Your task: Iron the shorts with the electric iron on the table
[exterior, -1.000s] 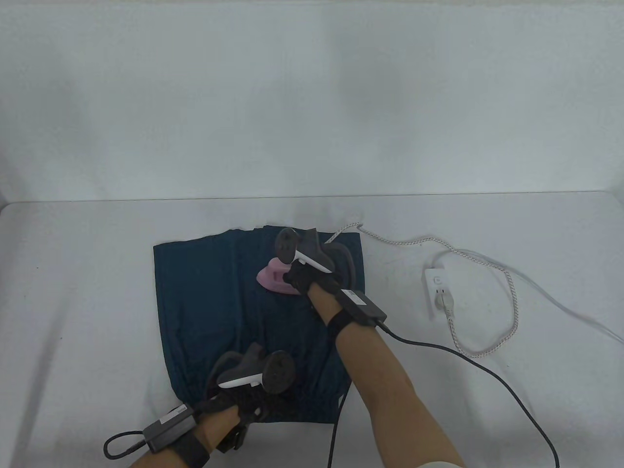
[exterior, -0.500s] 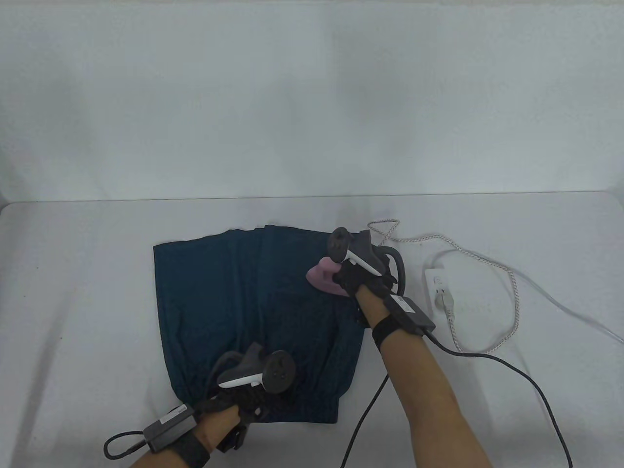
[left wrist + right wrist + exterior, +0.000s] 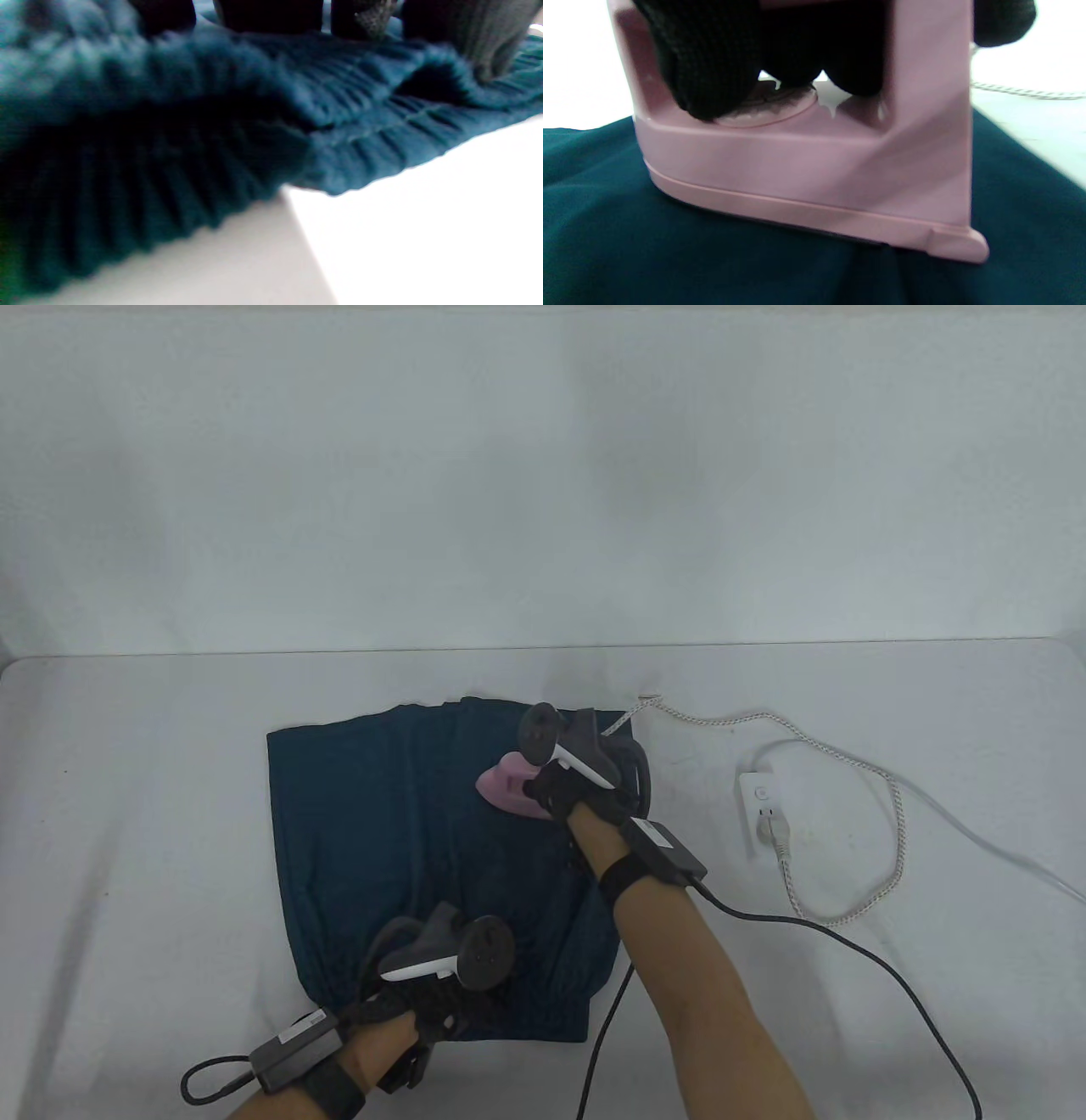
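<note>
Dark teal shorts [image 3: 373, 823] lie flat on the white table [image 3: 127, 814], waistband toward me. My right hand [image 3: 568, 793] grips the handle of a pink electric iron [image 3: 502, 787], which rests flat on the far right part of the shorts. In the right wrist view my gloved fingers [image 3: 712, 63] wrap the iron's handle [image 3: 814, 169] above the teal cloth [image 3: 628, 237]. My left hand [image 3: 424, 1005] presses on the gathered waistband at the near edge. In the left wrist view its fingertips [image 3: 488, 38] rest on the ruffled waistband [image 3: 237, 140].
The iron's braided cord [image 3: 848, 759] runs right from the iron and loops to a white power strip [image 3: 759, 806], where it is plugged in. A white cable [image 3: 984, 836] leaves to the right edge. A black glove cable [image 3: 848, 942] crosses the table by my right arm.
My right hand slid the iron right toward the shorts' edge, then back left by about a hand's width. My left hand stayed on the waistband.
</note>
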